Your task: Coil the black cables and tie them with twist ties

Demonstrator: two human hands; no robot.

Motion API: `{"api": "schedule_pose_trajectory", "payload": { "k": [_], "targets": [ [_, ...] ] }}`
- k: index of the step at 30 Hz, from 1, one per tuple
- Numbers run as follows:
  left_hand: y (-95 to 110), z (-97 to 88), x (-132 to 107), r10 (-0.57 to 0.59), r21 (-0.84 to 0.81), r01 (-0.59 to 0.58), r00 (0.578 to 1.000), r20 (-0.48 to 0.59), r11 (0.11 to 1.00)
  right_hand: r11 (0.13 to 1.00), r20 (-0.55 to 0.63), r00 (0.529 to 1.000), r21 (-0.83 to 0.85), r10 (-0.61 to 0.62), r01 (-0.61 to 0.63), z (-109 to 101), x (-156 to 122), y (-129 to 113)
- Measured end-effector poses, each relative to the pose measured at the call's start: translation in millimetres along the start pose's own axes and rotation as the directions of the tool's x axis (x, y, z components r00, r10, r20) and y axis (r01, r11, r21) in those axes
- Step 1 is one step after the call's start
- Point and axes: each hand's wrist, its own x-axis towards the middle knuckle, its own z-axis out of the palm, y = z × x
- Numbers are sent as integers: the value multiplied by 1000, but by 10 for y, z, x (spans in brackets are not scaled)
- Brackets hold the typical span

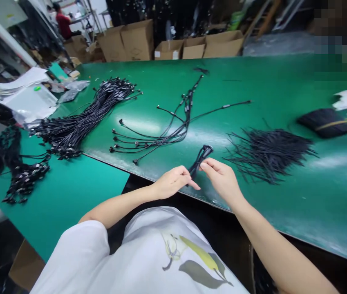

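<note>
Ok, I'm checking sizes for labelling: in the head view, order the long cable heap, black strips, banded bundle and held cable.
Long cable heap
Black strips
Banded bundle
Held cable, partly covered

Beyond the green bench (280, 83) are open cardboard boxes (224, 46) and, farther off, a person in red (63, 25), while white papers (20, 83) and plastic bags (68, 96) lie at the bench's left end.

Shirt (136, 261): white, softly creased fabric; left sleeve (83, 245) short, ending above the elbow. Printed motif on front: one slender yellow-green leaf (200, 254), broader grey-olive leaves (202, 274), fine looping lines (173, 247). Left hand (173, 182), right hand (224, 181): bare; forearms likewise uncovered.
</note>
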Motion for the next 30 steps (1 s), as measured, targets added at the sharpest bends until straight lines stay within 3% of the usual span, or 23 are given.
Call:
{"api": "schedule_pose_trajectory", "payload": {
  "k": [3,6,8,11,14,17,19,21,23,25,28,30],
  "targets": [
    [-72,-6,109,-229,-166,223,973,-13,960,964,42,971,-119,-235,239,93,-142,-116],
    [23,-84,157,-268,-311,239,962,-53,920,865,228,896,-255,-380,432,221,-260,-140],
    [142,-106,119,-212,-273,182,973,-88,945,801,244,893,-396,-379,449,216,-238,-105],
    [191,-19,53,-185,-131,185,983,10,974,720,101,930,-606,-354,340,93,-104,-68],
    [26,125,93,-298,-374,301,952,68,877,676,43,925,-670,-377,307,24,-41,-110],
    [-129,158,180,-311,-618,237,950,-12,750,772,118,932,-530,-343,351,66,-110,-149],
    [-134,132,189,-224,-603,123,970,-95,788,898,156,951,-319,-266,303,94,-159,-133],
    [-70,125,155,-134,-536,46,983,-127,843,988,220,964,-4,-151,156,103,-164,-86],
    [18,158,109,-86,-488,12,988,-129,873,965,332,941,261,-62,-29,105,-129,-27],
    [86,209,89,-70,-481,0,989,-127,877,884,450,893,422,-10,-203,106,-90,21],
    [107,237,152,-129,-547,-9,969,-213,837,848,517,855,437,35,-299,74,-103,28],
    [80,209,240,-181,-556,-27,931,-316,831,943,376,926,294,33,-153,11,-166,-10]
  ]
}}
